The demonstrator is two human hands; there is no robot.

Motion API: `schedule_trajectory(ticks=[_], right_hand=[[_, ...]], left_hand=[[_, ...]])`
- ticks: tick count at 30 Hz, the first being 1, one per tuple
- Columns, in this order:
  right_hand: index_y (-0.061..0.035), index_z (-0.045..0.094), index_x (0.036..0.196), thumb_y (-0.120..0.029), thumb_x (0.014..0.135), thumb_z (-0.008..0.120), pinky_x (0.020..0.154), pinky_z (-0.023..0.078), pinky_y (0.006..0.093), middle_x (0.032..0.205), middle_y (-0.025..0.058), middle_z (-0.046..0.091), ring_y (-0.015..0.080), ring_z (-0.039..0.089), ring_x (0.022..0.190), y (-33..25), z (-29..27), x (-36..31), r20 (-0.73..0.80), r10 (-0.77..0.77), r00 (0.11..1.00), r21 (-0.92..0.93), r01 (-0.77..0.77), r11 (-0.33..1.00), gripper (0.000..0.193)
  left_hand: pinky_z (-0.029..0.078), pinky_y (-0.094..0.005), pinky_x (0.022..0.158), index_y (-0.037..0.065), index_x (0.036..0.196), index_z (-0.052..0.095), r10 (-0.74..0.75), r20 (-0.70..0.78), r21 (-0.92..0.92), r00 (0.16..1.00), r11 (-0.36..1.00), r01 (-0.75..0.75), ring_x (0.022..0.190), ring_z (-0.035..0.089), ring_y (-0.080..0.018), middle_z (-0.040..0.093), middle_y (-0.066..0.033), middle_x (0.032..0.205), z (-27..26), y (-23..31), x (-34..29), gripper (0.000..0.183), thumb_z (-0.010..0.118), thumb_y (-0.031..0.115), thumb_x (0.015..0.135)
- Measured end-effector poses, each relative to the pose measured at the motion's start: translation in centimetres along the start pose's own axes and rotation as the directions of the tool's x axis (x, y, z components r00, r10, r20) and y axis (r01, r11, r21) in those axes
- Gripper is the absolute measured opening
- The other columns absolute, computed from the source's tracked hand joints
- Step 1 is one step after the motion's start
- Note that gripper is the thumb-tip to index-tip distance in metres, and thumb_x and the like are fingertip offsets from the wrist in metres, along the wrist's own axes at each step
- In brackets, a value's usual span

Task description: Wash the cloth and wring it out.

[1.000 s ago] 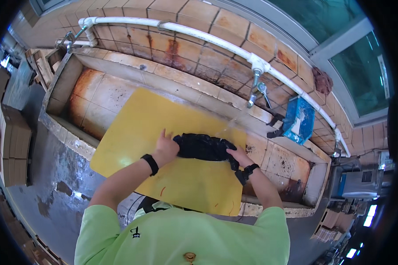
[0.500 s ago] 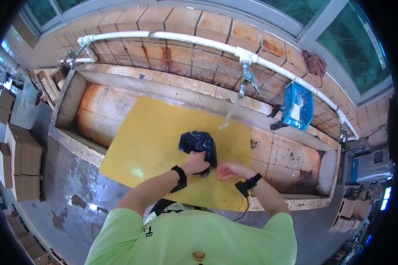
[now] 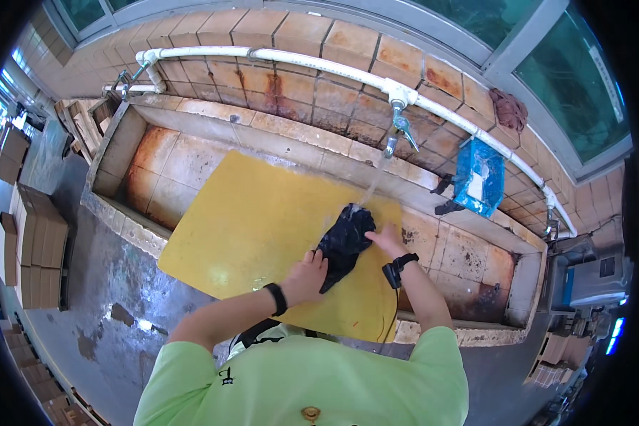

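Note:
A wet black cloth (image 3: 345,240) lies bunched on a yellow board (image 3: 248,227) set across a tiled wash trough (image 3: 156,167). Water streams from a tap (image 3: 396,135) onto the cloth's upper end. My left hand (image 3: 307,275) presses on the cloth's lower left edge. At the cloth's right side, my right hand (image 3: 386,240) grips it. Both wrists wear black bands.
A white pipe (image 3: 277,60) runs along the tiled wall above the trough. A blue container (image 3: 479,176) sits on the ledge at right, a brown rag (image 3: 510,110) above it. Stacked cardboard boxes (image 3: 28,248) stand at left on the wet floor.
The black cloth has moved up and right on the board, under the running water. Both hands followed it, and the view has shifted.

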State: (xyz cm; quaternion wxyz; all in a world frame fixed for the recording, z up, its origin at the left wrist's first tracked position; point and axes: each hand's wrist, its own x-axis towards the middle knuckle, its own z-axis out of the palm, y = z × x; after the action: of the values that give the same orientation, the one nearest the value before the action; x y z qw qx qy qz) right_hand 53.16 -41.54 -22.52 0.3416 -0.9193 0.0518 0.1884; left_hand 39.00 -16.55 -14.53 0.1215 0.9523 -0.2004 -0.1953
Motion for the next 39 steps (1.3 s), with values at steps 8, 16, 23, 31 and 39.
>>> schedule_trajectory(ticks=[8, 16, 23, 31, 39], right_hand=[[-0.0153, 0.055, 0.120, -0.045, 0.066, 0.081, 0.095, 0.043, 0.0457, 0.128, 0.0192, 0.049, 0.0400, 0.050, 0.115, -0.7, 3.7, 3.8, 0.111, -0.263, 0.958, -0.240, 0.282, 0.929, 0.066], [-0.0099, 0.057, 0.072, -0.026, 0.079, 0.069, 0.061, 0.048, 0.0411, 0.075, 0.0113, 0.058, 0.0322, 0.060, 0.070, -6.9, 6.1, -6.9, 0.016, -0.624, 0.781, -0.206, 0.614, 0.762, 0.022], [-0.0088, 0.059, 0.078, -0.026, 0.083, 0.063, 0.056, 0.050, 0.0454, 0.081, 0.0153, 0.060, 0.0358, 0.061, 0.065, -3.8, 4.2, 1.2, 0.021, -0.661, 0.750, -0.375, 0.619, 0.690, 0.018], [-0.0097, 0.060, 0.089, -0.019, 0.082, 0.058, 0.056, 0.052, 0.0447, 0.087, 0.0163, 0.059, 0.0360, 0.062, 0.065, -0.4, 3.7, 3.6, 0.037, -0.587, 0.808, -0.590, 0.492, 0.640, 0.012], [-0.0098, 0.059, 0.078, -0.016, 0.078, 0.064, 0.065, 0.047, 0.0418, 0.074, 0.0140, 0.059, 0.0335, 0.059, 0.073, -11.2, 6.0, -6.7, 0.356, -0.665, 0.656, 0.053, 0.697, 0.716, 0.008]], left_hand=[[0.035, -0.0496, 0.107, 0.005, 0.130, 0.051, -0.068, -0.009, -0.170, 0.998, 0.983, 0.065, 0.134, 0.034, -0.0383, 0.043, -0.0202, 0.137, -0.5, -0.2, -1.9, 0.073, 0.072, 0.044, 0.072], [0.032, -0.0443, 0.112, 0.006, 0.132, 0.050, 0.069, -0.052, -0.153, 0.996, 0.985, -0.076, 0.137, 0.032, -0.0373, 0.039, -0.0213, 0.143, 4.4, -1.8, 2.2, 0.046, 0.051, 0.018, 0.088], [0.034, -0.0407, 0.111, 0.009, 0.132, 0.053, 0.161, -0.047, -0.273, 0.986, 0.947, -0.168, 0.136, 0.036, -0.0327, 0.039, -0.0177, 0.144, 3.2, -3.4, 1.0, 0.047, 0.054, 0.022, 0.086], [0.033, -0.0385, 0.112, 0.012, 0.127, 0.058, 0.223, -0.059, -0.163, 0.973, 0.959, -0.230, 0.134, 0.037, -0.0306, 0.040, -0.0082, 0.146, 4.3, -2.9, 0.3, 0.042, 0.053, 0.022, 0.087], [0.034, -0.0376, 0.111, 0.014, 0.126, 0.059, 0.228, 0.075, -0.195, 0.971, 0.958, -0.210, 0.134, 0.039, -0.0285, 0.040, -0.0053, 0.146, 2.9, -4.1, -0.1, 0.038, 0.054, 0.020, 0.088]])
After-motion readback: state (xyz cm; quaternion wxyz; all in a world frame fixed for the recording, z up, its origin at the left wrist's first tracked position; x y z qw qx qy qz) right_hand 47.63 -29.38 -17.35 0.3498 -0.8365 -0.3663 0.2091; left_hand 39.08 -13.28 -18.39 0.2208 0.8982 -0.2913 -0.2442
